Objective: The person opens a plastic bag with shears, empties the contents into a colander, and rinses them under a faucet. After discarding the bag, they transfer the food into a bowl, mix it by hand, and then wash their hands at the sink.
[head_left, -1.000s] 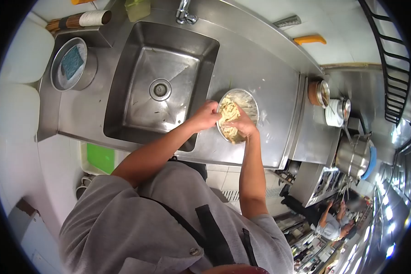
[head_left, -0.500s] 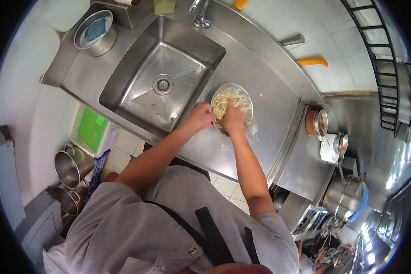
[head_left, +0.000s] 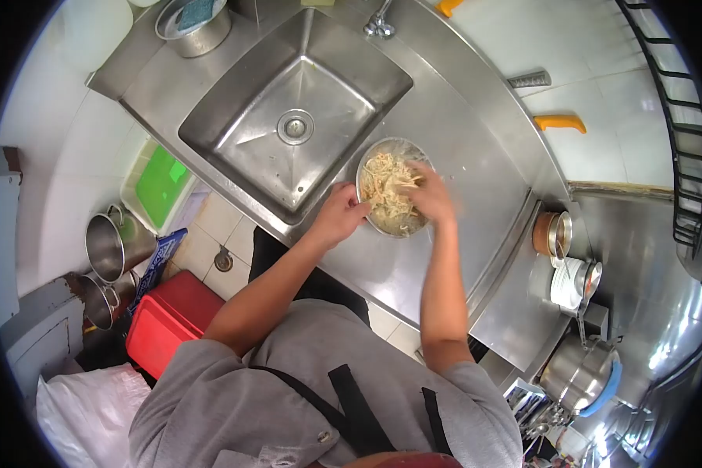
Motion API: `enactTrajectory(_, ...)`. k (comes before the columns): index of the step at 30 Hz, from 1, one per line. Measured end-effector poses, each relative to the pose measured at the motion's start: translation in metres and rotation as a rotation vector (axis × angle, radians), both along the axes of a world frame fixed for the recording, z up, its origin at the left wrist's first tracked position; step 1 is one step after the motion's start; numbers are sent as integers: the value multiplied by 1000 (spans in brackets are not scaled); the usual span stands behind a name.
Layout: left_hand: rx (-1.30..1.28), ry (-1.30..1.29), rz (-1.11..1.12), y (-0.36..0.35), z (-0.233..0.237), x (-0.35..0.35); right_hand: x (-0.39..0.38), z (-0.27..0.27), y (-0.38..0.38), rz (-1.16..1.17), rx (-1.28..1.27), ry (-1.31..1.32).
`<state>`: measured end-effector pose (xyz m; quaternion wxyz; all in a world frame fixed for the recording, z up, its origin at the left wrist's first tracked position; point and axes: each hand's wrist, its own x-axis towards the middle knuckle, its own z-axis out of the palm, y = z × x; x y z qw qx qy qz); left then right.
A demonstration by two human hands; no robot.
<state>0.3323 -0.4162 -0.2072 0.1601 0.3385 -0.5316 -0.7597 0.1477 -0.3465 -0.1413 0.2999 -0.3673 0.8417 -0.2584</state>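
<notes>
A round metal bowl stands on the steel counter just right of the sink. It holds a pale shredded mixture with a few orange bits. My left hand is closed on the bowl's left rim, thumb toward the inside. Over the right part of the bowl is my right hand, its fingers apart and reaching into the shreds; they are slightly blurred by motion. Whether any strands are caught between those fingers is hard to make out.
Left of the bowl is the steel sink; a faucet rises behind it. A pot with a blue sponge sits at the far left. Orange-handled and grey-handled tools are by the wall. White plates and a large pot stand right.
My right hand has drawn back to the right from deep in the mixture, and its fingers have spread. The shreds look loosened and fill more of the bowl. My left hand stays at the rim.
</notes>
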Motion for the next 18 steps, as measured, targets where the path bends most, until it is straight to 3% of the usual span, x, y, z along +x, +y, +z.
enactTrajectory(1, 7, -4, 1, 4, 4, -1, 7, -20, -3, 1, 7, -4)
enactTrajectory(3, -26, 11, 29, 8, 12, -5, 20, -53, -8, -129, -167, -407)
enactTrajectory(7, -97, -39, 13, 4, 16, -3, 22, -16, -8, -194, -193, -492)
enactTrajectory(11, 0, 3, 1, -2, 8, -6, 25, 39, -10, -192, -237, -232)
enactTrajectory(13, 76, 6, 2, 0, -3, -8, 28, 57, -6, -86, -78, -81)
enactTrajectory(17, 129, 78, 2, -5, -13, -10, 17, 25, 11, -38, -233, -260)
enactTrajectory(18, 136, 81, 8, -4, -8, -9, 22, 9, 12, 47, -150, 77)
